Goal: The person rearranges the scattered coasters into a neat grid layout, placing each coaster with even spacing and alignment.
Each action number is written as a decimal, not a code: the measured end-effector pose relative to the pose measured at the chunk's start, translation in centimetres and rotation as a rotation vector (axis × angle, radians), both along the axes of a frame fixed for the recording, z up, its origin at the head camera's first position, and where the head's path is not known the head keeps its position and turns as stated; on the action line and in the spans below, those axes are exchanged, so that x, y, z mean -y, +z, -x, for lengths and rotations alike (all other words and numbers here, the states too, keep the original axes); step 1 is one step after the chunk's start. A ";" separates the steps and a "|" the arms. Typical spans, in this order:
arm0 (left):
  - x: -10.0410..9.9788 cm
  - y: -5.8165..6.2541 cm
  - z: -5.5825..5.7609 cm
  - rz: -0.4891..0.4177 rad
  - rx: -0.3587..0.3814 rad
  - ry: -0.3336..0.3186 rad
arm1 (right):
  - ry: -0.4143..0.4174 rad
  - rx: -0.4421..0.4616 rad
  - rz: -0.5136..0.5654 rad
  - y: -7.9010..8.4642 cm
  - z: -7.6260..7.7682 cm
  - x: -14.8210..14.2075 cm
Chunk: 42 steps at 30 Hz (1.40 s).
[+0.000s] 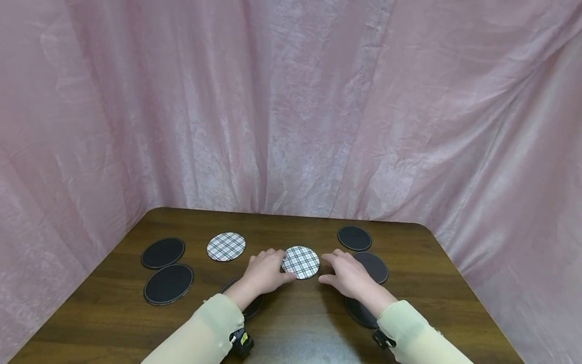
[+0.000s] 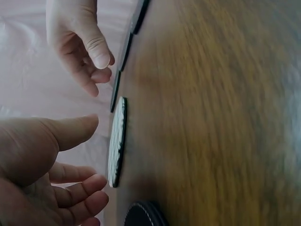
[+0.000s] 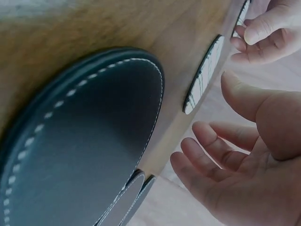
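Note:
A round coaster with a white and dark plaid face lies flat on the wooden table between my two hands. My left hand is at its left edge, thumb and fingers spread apart; in the left wrist view this hand appears raised off the tabletop, gripping nothing. To the coaster's right, my right hand hovers with loosely bent fingers and thumb apart. The right wrist view shows nothing within that hand. A black coaster with white edge stitching lies near the right wrist.
Another plaid coaster lies farther left. Two black coasters touch at the table's left side. Several more black ones line the right, including one at the back. One is partly under my left forearm. Pink curtains surround the table.

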<state>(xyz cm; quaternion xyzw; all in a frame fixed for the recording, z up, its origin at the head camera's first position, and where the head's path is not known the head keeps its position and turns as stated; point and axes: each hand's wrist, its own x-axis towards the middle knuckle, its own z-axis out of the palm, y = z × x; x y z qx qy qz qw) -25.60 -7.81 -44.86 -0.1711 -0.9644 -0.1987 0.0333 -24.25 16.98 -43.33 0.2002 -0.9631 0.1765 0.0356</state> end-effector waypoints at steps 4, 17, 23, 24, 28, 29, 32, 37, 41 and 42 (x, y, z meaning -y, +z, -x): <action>-0.3 0.4 -0.7 -0.023 -0.010 0.002 | -0.028 0.000 -0.012 0.3 -1.0 -0.8; -1.8 0.7 -3.0 -0.072 -0.047 -0.040 | -0.098 0.022 -0.039 0.9 -3.8 -3.2; -2.6 0.9 -4.0 -0.071 -0.043 -0.050 | -0.117 0.025 -0.026 0.8 -4.8 -4.5; -2.7 1.0 -4.1 -0.067 -0.047 -0.051 | -0.120 0.021 -0.022 0.9 -4.9 -4.7; -3.1 1.1 -4.6 -0.050 -0.061 -0.062 | -0.140 0.027 -0.013 0.9 -5.3 -5.6; -3.2 1.1 -4.8 -0.051 -0.062 -0.067 | -0.146 0.033 -0.009 1.0 -5.4 -5.8; -3.8 1.1 -5.2 -0.047 -0.063 -0.079 | -0.163 0.060 0.003 1.0 -5.8 -6.5; -4.9 1.3 -5.9 -0.044 -0.065 -0.104 | -0.198 0.102 0.002 1.1 -6.2 -7.9; -5.5 1.2 -6.4 -0.045 -0.061 -0.127 | -0.226 0.146 -0.010 1.2 -6.3 -9.0; -5.6 1.2 -6.4 -0.042 -0.062 -0.132 | -0.234 0.153 -0.011 1.2 -6.4 -9.2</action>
